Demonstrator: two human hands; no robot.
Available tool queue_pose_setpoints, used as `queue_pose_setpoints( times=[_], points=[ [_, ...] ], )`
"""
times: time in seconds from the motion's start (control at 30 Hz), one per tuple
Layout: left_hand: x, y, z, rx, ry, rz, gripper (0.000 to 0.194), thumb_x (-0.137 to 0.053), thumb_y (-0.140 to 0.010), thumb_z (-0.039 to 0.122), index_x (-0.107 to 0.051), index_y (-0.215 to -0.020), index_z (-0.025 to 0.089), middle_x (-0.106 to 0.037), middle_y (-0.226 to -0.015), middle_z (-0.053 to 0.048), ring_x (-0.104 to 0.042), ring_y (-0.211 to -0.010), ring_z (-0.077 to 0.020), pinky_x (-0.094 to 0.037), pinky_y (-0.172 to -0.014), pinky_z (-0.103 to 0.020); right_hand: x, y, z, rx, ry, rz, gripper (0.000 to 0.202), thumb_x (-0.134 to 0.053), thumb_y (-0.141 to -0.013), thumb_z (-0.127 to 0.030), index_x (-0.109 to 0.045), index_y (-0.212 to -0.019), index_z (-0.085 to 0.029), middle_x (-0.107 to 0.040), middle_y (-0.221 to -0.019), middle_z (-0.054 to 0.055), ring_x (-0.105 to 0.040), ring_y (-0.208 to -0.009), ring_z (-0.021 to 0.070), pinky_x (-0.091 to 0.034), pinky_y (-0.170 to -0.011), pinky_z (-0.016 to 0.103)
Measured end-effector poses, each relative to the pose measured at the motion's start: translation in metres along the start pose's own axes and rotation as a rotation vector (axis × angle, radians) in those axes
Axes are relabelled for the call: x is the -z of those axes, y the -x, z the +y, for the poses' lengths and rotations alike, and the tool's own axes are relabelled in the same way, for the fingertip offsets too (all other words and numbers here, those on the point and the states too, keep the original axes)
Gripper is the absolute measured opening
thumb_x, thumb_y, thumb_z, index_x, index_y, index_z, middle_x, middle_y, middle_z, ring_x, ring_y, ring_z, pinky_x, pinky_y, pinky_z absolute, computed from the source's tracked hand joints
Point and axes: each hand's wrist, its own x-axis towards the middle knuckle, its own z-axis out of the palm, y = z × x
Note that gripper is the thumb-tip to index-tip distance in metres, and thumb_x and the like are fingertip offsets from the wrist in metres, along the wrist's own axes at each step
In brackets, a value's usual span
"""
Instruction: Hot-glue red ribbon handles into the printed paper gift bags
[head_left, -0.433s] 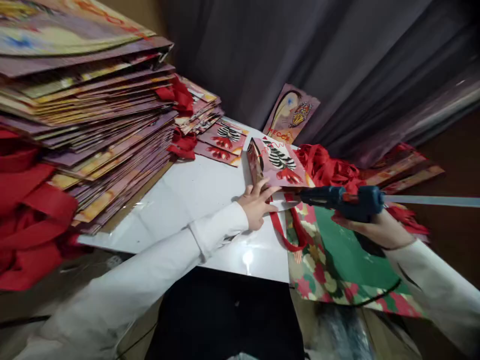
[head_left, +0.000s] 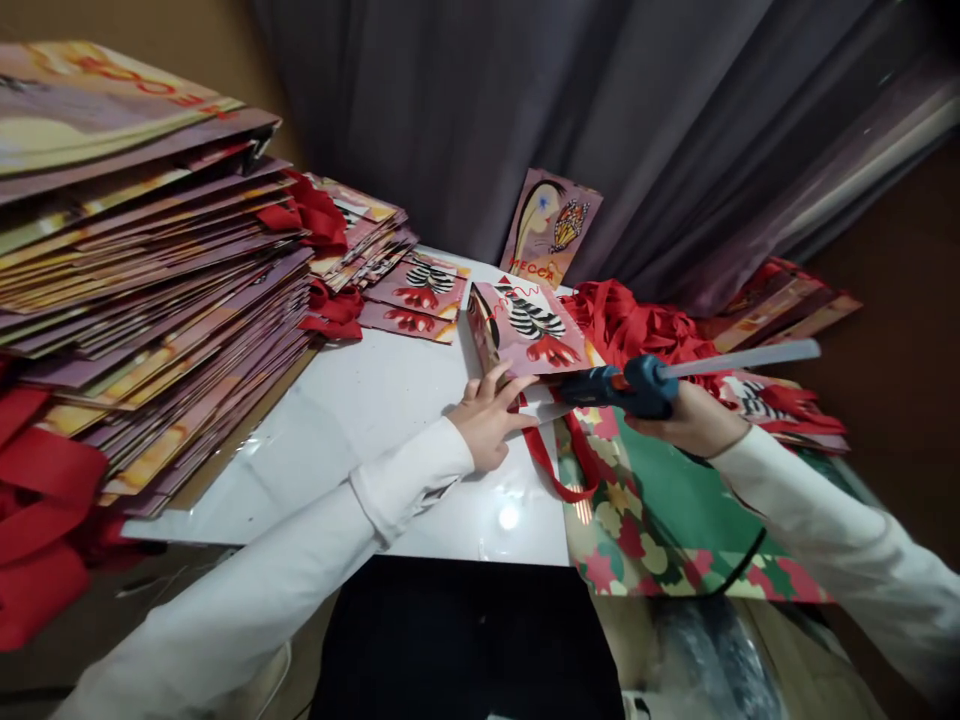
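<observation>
A small paper gift bag [head_left: 536, 325], printed with black-and-white stripes and a red flower, lies on the white tabletop. My left hand [head_left: 486, 420] rests at its near left corner, fingers spread and touching the edge. In my right hand [head_left: 701, 420] is a dark blue glue gun [head_left: 622, 387], with a long translucent glue stick [head_left: 750, 358] poking out of its rear. Its nozzle reaches the bag's near opening, where the tip is hidden. A red ribbon handle [head_left: 551, 465] hangs from this opening toward me.
Tall stacks of printed bags [head_left: 187, 300] stand at left, with red ribbons [head_left: 45, 480] beside them. More red ribbon [head_left: 630, 320] is heaped behind the bag. A single printed bag [head_left: 551, 225] leans on the grey curtain [head_left: 450, 120]. At right lies a green floral sheet [head_left: 690, 490].
My right hand has turned the glue gun, so the glue stick's rear end now points upward. The nozzle stays near the bag's opening. The whole view has shifted somewhat.
</observation>
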Motion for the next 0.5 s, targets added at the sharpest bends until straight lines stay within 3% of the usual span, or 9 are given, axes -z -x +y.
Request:
queue_pose_setpoints(
  times=[0.1, 0.23, 0.5],
  points=[
    [0.001, 0.000, 0.000, 0.000, -0.003, -0.008, 0.063, -0.061, -0.063, 0.015, -0.062, -0.123, 0.036, -0.019, -0.155, -0.003, -0.005, -0.139, -0.0453, -0.031, -0.095, -0.056, 0.004, -0.013, 0.004, 0.000, -0.061, -0.159, 0.034, -0.066, -0.064, -0.027, -0.064, -0.095, -0.014, -0.062, -0.078, 0.002, -0.058, -0.074, 0.0185, -0.050, -0.066, 0.027],
    [0.001, 0.001, 0.001, 0.002, -0.007, 0.002, 0.062, -0.060, -0.064, 0.015, -0.062, -0.122, 0.036, -0.018, -0.155, -0.002, -0.005, -0.139, -0.0443, -0.030, -0.096, -0.056, 0.009, -0.020, 0.010, -0.057, -0.154, -0.225, 0.024, -0.069, -0.062, -0.030, -0.062, -0.081, -0.016, -0.061, -0.072, 0.002, -0.055, -0.067, 0.0164, -0.050, -0.061, 0.027],
    [0.001, 0.001, 0.002, 0.002, -0.011, 0.000, 0.063, -0.061, -0.064, 0.016, -0.061, -0.122, 0.038, -0.021, -0.153, -0.001, -0.006, -0.139, -0.0436, -0.031, -0.095, -0.055, 0.012, 0.021, -0.004, -0.306, -0.499, -0.210, 0.046, -0.077, -0.054, -0.043, -0.058, -0.086, -0.015, -0.063, -0.081, 0.005, -0.058, -0.071, 0.0176, -0.052, -0.067, 0.031]
  ],
)
